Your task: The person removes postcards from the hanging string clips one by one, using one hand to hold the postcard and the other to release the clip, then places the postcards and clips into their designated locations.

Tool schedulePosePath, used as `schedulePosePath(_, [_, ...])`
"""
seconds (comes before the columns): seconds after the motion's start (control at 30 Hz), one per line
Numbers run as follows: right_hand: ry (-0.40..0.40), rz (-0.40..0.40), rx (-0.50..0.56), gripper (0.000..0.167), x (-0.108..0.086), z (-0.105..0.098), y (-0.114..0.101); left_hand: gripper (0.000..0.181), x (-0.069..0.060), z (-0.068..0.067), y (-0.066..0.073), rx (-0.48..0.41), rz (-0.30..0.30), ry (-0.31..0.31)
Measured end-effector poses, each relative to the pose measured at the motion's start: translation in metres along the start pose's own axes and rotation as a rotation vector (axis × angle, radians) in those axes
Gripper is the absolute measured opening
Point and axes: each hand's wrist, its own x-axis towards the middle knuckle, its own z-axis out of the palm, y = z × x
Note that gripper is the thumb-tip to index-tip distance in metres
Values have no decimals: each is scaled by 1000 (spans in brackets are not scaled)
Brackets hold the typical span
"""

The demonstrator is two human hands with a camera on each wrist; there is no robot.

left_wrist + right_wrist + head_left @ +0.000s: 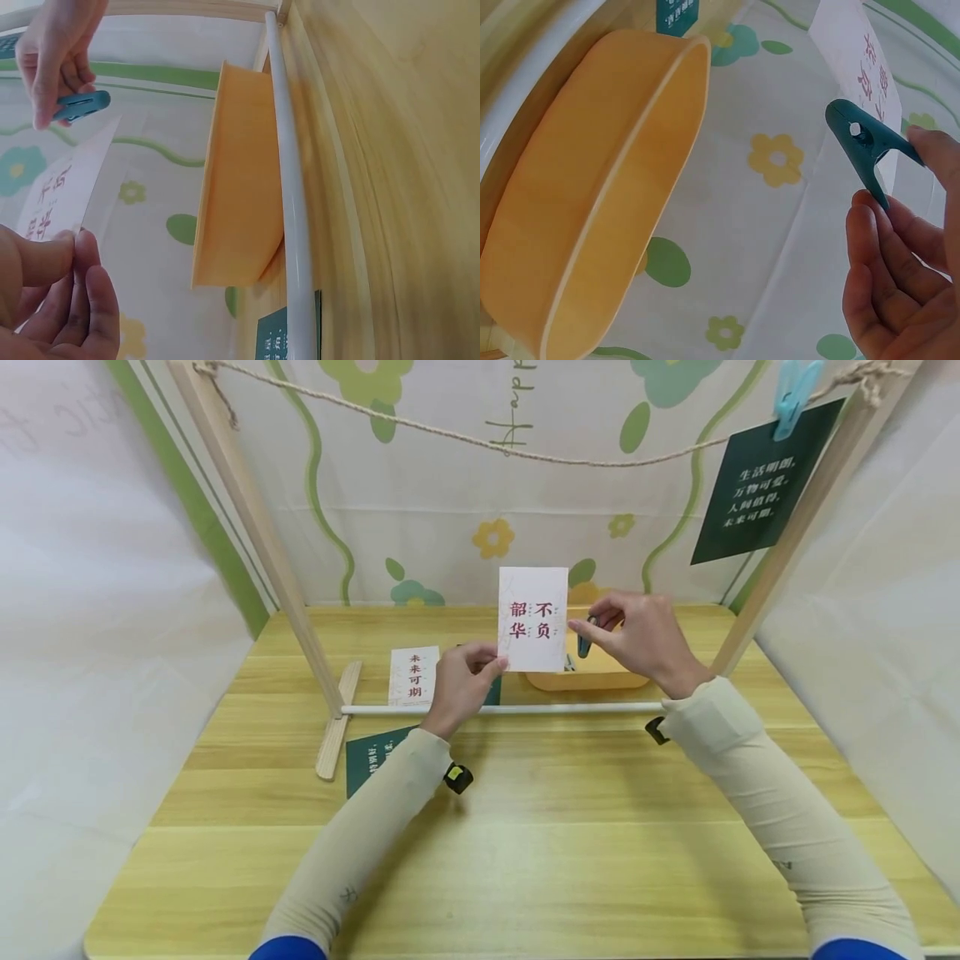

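Observation:
My left hand [465,685] pinches a white card [533,647] with red characters at its lower left corner, between thumb and fingers. The card stands upright above the table, below the rope. To its right, my right hand [647,635] holds a teal clothespin [585,639] by its two handle ends. In the right wrist view the clothespin [862,139] points towards the card [855,52], and its tip looks closed. The left wrist view shows the clothespin [82,105] apart from the card's upper edge.
A twine rope [480,442] spans two wooden posts. A light-blue clothespin [791,402] holds a dark green card [765,485] at the right. An orange bin [600,681] stands behind the white crossbar [517,709]. A white card [412,675] and a green card [367,764] lie at the left.

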Motion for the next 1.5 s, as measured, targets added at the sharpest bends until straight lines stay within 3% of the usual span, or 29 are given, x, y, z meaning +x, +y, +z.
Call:
schedulePosePath(0.93, [-101, 98, -10, 36, -2, 18, 16, 17, -33, -19, 1, -29, -42, -45])
schedulePosePath(1.27, [-129, 115, -35, 38, -1, 24, 26, 17, -44, -25, -7, -38, -103, -60])
schedulePosePath(1.5, [-161, 134, -41, 40, 1, 25, 28, 15, -51, -28, -8, -27, -179, -95])
